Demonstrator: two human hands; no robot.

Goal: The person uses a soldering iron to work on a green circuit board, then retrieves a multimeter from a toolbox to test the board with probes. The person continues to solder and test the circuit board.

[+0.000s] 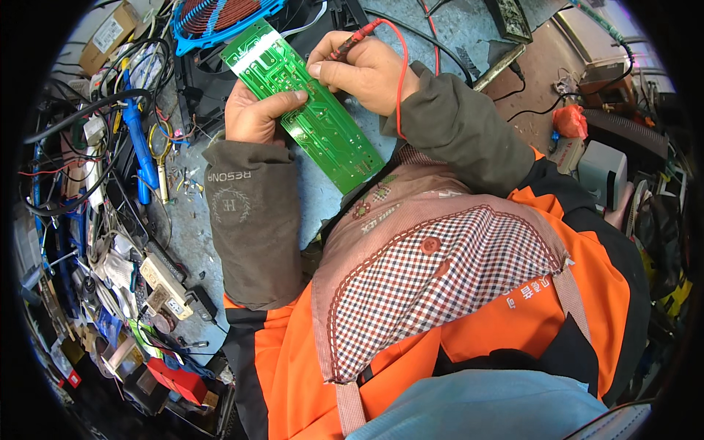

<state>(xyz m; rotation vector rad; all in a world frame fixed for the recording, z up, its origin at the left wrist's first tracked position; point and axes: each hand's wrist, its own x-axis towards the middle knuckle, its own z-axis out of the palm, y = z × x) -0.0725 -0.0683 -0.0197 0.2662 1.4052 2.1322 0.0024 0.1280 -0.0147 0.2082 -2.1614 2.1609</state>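
Note:
A long green circuit board [323, 125] slants across the upper middle, solder side toward me, its far end catching bright light. My left hand [258, 111] grips the board's left edge, thumb lying flat on its face. Closed around a red test probe [356, 39] with a dark grip is my right hand [361, 73], at the board's upper right edge. The probe's red lead [404, 70] loops down past my right wrist. Fingers of the right hand hide the probe's tip, so I cannot tell whether it touches the board.
A copper-coloured coil in a blue frame [192, 45] lies beyond the board. Tools and tangled cables crowd the left, with a blue-handled tool [136, 139] and a power strip [166, 284]. A dark metal bar [510, 20] and a grey box [603, 167] are on the right.

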